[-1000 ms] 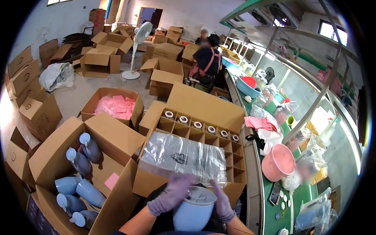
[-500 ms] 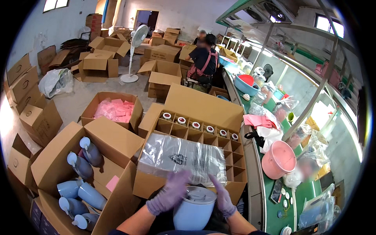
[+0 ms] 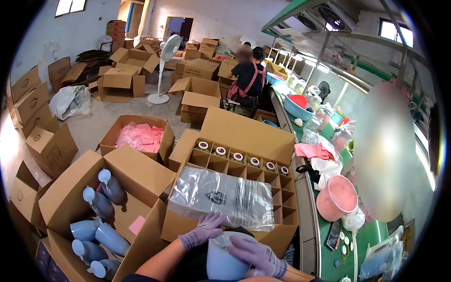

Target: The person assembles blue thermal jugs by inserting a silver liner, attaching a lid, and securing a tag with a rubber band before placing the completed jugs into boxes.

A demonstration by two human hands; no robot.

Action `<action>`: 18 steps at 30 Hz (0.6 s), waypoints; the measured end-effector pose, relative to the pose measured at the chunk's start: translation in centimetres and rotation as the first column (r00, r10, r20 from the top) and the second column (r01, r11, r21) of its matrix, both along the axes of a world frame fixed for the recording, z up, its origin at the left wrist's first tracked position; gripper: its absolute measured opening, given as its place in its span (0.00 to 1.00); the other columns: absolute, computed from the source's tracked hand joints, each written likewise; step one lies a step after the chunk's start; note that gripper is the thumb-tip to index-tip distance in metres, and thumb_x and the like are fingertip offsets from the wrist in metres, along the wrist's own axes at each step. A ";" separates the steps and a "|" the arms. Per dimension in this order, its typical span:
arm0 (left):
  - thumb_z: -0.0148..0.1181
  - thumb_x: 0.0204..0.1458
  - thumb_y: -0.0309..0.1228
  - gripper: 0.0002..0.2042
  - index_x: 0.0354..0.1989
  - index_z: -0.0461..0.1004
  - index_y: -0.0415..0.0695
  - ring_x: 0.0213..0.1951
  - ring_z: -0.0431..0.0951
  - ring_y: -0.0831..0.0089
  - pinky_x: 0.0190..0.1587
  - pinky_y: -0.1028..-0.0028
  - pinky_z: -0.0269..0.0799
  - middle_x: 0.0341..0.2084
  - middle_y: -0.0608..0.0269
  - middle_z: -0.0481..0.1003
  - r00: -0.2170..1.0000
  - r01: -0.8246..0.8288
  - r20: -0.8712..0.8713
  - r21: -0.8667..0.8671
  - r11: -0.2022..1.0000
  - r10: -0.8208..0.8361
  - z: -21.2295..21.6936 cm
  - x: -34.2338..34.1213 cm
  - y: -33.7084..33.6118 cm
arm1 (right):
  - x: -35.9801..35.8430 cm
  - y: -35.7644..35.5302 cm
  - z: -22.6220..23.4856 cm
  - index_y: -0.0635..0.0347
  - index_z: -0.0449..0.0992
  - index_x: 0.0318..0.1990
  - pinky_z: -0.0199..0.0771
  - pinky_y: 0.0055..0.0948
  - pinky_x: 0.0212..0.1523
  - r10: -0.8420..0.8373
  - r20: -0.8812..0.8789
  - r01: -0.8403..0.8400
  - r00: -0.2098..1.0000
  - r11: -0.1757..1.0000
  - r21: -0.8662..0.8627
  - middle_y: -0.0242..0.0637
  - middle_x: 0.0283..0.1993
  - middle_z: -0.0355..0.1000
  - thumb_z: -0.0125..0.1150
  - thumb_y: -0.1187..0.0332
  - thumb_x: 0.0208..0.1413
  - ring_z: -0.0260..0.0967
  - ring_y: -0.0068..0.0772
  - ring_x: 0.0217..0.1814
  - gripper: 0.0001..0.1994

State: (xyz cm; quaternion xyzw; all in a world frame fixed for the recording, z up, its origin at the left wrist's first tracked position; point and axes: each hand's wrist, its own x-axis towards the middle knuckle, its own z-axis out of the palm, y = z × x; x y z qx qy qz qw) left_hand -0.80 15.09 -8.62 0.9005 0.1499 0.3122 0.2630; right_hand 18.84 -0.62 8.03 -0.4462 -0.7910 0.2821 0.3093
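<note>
Both purple-gloved hands — left hand (image 3: 203,230), right hand (image 3: 258,256) — clasped one smooth pale-blue bottle (image 3: 225,258) in crinkled clear film, near a gridded cardboard box (image 3: 235,225) — six capped bottles (image 3: 242,157) far inside.

A partitioned cardboard box (image 3: 277,197) is sitting in the middle, with a stack of clear plastic bags (image 3: 223,197) lying across its cells and a row of capped bottles (image 3: 242,157) standing along its far side. To the left, an open carton (image 3: 70,207) is holding pale blue bottles (image 3: 98,202). Behind it, another carton is holding pink sheets (image 3: 140,137). A white standing fan (image 3: 164,66) is standing on the concrete floor among more cartons. A person in a dark top (image 3: 246,77) is sitting at the green workbench (image 3: 324,235), where a pink bucket (image 3: 336,197) is lying.
</note>
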 end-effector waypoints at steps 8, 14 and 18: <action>0.50 0.52 0.28 0.31 0.69 0.59 0.43 0.71 0.51 0.53 0.70 0.55 0.41 0.67 0.45 0.59 0.975 0.183 -0.082 -0.244 0.952 -0.209 5.3 0.6 -2.5 | 2.7 1.6 -6.1 0.73 0.62 0.64 0.51 0.40 0.72 -0.085 -0.280 0.066 0.956 0.995 -0.076 0.56 0.69 0.58 0.34 0.44 0.68 0.54 0.49 0.73 0.36; 0.50 0.56 0.36 0.30 0.68 0.57 0.38 0.66 0.56 0.43 0.69 0.50 0.45 0.64 0.41 0.61 0.999 -0.037 0.027 -0.230 0.972 0.045 6.2 0.9 -1.0 | 0.9 0.6 -0.5 0.70 0.65 0.64 0.50 0.38 0.73 -0.289 -0.233 0.204 0.929 0.921 -0.330 0.53 0.69 0.60 0.42 0.45 0.66 0.55 0.47 0.73 0.34; 0.51 0.53 0.42 0.32 0.65 0.60 0.35 0.64 0.60 0.42 0.67 0.48 0.44 0.63 0.40 0.62 0.995 -0.100 -0.046 -0.158 0.982 0.094 13.1 0.6 -6.5 | 5.6 2.5 -9.8 0.72 0.63 0.65 0.48 0.36 0.73 -0.331 -0.587 -0.014 0.738 0.863 -0.505 0.47 0.70 0.60 0.42 0.44 0.66 0.55 0.37 0.73 0.36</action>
